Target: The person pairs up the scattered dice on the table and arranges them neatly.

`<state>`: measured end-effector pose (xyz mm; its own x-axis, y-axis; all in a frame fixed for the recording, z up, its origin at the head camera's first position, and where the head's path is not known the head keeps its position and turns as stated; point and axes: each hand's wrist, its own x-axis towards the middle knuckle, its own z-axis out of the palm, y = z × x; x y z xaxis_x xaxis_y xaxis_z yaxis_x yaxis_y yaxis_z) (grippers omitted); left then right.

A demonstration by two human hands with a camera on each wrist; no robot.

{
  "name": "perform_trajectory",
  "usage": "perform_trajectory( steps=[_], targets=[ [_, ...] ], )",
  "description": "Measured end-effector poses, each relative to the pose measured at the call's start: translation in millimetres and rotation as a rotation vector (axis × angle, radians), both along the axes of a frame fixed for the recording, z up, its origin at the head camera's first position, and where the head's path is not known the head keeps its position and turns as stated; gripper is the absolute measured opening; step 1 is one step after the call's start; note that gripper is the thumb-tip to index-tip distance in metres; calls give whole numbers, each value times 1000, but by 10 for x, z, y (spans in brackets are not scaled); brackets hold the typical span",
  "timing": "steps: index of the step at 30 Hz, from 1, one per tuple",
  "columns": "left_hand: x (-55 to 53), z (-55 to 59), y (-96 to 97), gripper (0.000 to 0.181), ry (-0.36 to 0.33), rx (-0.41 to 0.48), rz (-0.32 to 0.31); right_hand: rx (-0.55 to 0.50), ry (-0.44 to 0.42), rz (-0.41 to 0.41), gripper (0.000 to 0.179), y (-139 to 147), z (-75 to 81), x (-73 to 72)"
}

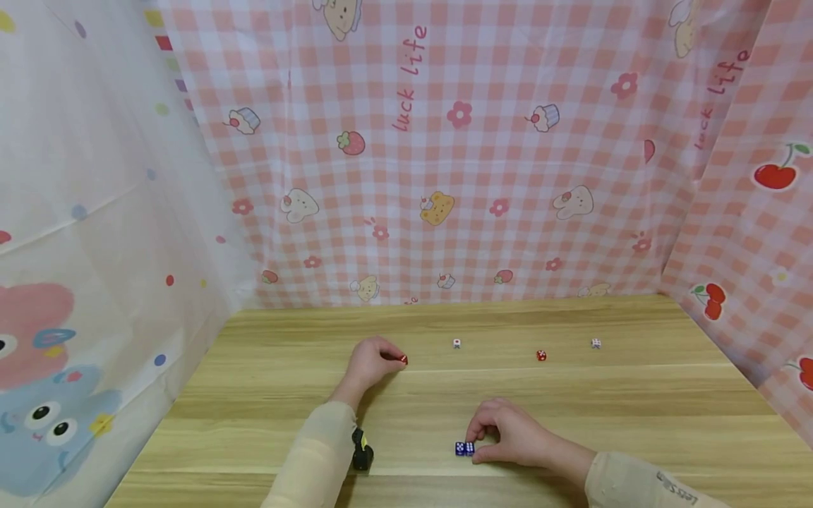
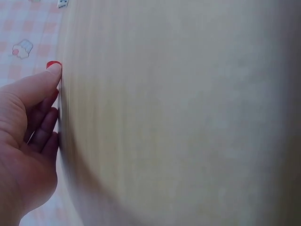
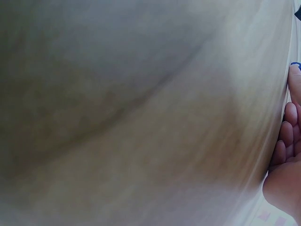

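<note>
Left grip (image 1: 370, 367) pinches red die (image 1: 404, 360); right grip (image 1: 511, 436) pinches blue die (image 1: 470, 449) on counter (image 1: 279, 409), second blue die (image 1: 460, 449) alongside. Farther back: white die (image 1: 456, 343), loose red die (image 1: 541, 355), another white die (image 1: 595, 343).

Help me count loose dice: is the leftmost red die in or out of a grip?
In: the head view shows the left hand pinching that red die, which pokes out slightly.

— "What does your right hand (image 3: 288, 136) touch?"
— "Your thumb tip meets a blue object (image 3: 295, 63), mostly cut off; your other fingers sit below it."
— "And around your grip?"
— "Blurred wooden surface (image 3: 141, 122) beside it, a dark shape (image 3: 298, 13) above, pink-patterned cloth (image 3: 277, 219) below your palm."
</note>
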<state>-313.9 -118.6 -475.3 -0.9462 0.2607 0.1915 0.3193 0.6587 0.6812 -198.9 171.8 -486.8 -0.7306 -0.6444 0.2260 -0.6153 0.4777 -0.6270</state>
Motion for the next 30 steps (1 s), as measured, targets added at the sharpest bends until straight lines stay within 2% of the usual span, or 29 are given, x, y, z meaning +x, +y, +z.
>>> perform_trajectory(
  steps=[4,8,20,30],
  targets=[
    [24,-3,30,8,26,-29,-56,1,-4,2,20,-7,4,3],
    [56,1,78,9,24,-53,-94,1,-6,5,20,-8,2,0],
    [155,25,215,11,-54,-57,-144,1,-8,1,20,-4,-22,-14],
    [220,4,316,9,-53,-66,-215,-5,27,10,20,-5,-27,-11]
  ],
)
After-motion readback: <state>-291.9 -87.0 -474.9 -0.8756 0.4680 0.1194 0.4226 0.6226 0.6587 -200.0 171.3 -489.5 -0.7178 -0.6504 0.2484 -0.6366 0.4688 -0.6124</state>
